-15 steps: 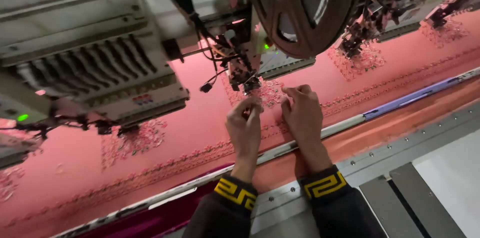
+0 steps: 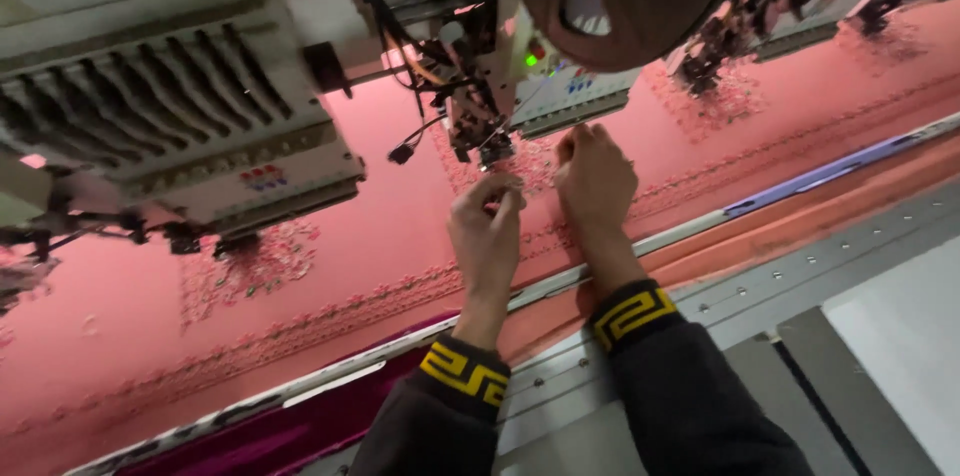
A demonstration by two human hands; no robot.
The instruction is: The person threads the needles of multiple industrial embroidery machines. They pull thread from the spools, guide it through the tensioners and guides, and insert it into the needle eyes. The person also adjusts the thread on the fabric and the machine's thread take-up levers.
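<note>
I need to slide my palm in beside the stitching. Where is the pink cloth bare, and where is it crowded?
Bare pink cloth lies between the left embroidery head and the left hand. Another bare strip lies right of the right hand, above the border motif band. It is crowded under the needle head, where both hands meet.

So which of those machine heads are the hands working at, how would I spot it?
Follow the pink fabric stretched under the row of heads. It is the embroidery head in the middle, right above the left hand and right hand. Unlike its neighbours, it shows a green light and loose black wires.
</note>
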